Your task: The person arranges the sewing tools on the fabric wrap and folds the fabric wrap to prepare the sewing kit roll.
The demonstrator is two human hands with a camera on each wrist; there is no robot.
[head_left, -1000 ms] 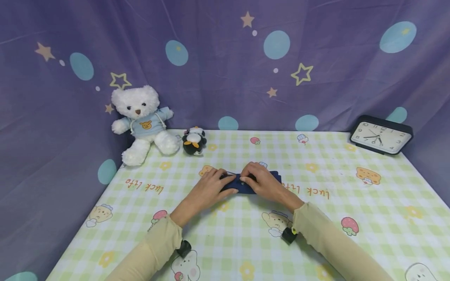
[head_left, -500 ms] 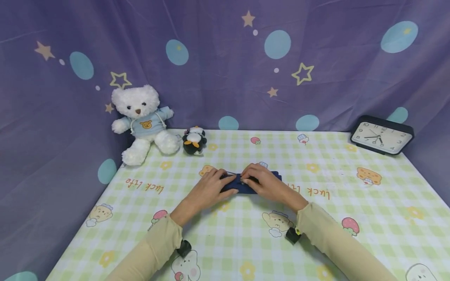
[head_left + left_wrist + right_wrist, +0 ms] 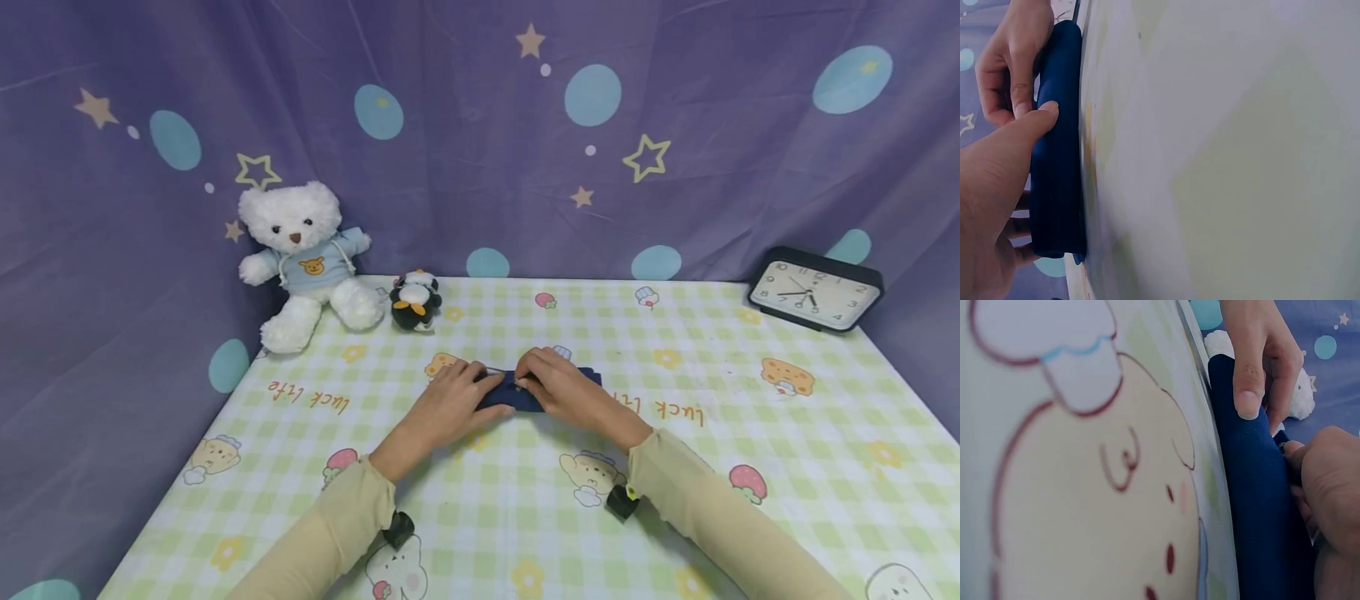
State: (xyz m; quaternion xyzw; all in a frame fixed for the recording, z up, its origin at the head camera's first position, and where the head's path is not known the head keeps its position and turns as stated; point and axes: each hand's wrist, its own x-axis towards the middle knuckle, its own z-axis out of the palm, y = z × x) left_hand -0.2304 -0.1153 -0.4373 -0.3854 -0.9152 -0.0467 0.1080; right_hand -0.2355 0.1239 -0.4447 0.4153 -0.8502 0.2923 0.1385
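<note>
A navy blue fabric bundle (image 3: 529,402), long and rolled or folded, lies crosswise on the table. My left hand (image 3: 444,407) holds its left part. The left thumb (image 3: 1042,119) presses the near side and the other fingers reach over the far side. With thumb and index finger, my right hand (image 3: 564,388) pinches a small dark piece at the middle of the bundle. A tiny shiny spot shows by the right fingertips (image 3: 1294,450) in the right wrist view; its kind is unclear. Both hands nearly meet, and they hide much of the bundle's top.
A white teddy bear (image 3: 309,267) in a blue top sits at the back left, beside a small penguin plush (image 3: 415,302). At the back right stands a black-framed clock (image 3: 815,292). Purple curtains (image 3: 480,192) enclose the checked tablecloth (image 3: 480,533).
Both hands stay at the bundle. The right hand and forearm shift slightly, and the left hand slides a little to the right. Nothing is let go.
</note>
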